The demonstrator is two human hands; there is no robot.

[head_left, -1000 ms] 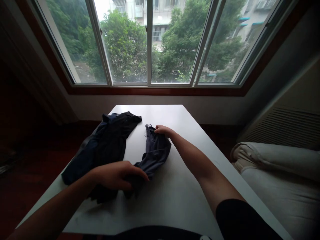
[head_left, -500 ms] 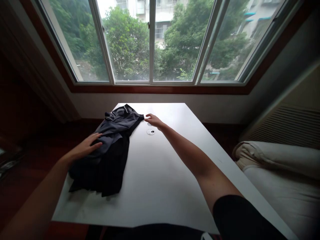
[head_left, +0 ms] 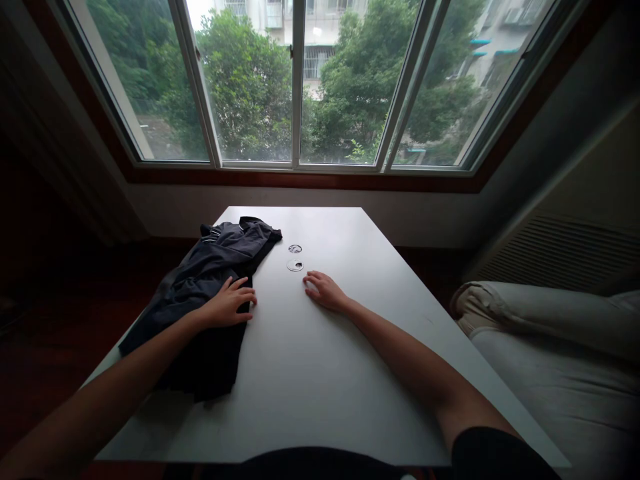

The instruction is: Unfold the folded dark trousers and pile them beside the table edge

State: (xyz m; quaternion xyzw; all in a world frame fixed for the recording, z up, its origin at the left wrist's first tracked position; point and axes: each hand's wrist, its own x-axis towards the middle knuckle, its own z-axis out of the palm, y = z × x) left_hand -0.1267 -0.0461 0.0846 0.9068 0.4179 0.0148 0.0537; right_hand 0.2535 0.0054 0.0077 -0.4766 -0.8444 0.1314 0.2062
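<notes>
A dark grey and black garment with white-striped trim lies along the left side of the white table. My left hand rests over the garment's right edge, fingers spread, holding nothing. To the right of it my right hand is low over the bare tabletop, fingers apart and slightly bent, with nothing in them. It is near a round grommet set in the table and does not touch the garment. The left forearm hides part of the garment's lower half.
A second round fitting sits just beyond the grommet. Past the table's far edge are a wall and a wide window. A pale cushioned seat stands at the right. Dark reddish floor shows at the left.
My left hand has moved right across the garment to its edge. My right hand has come back toward me from the garment's far corner. The garment's far end looks shifted and less spread.
</notes>
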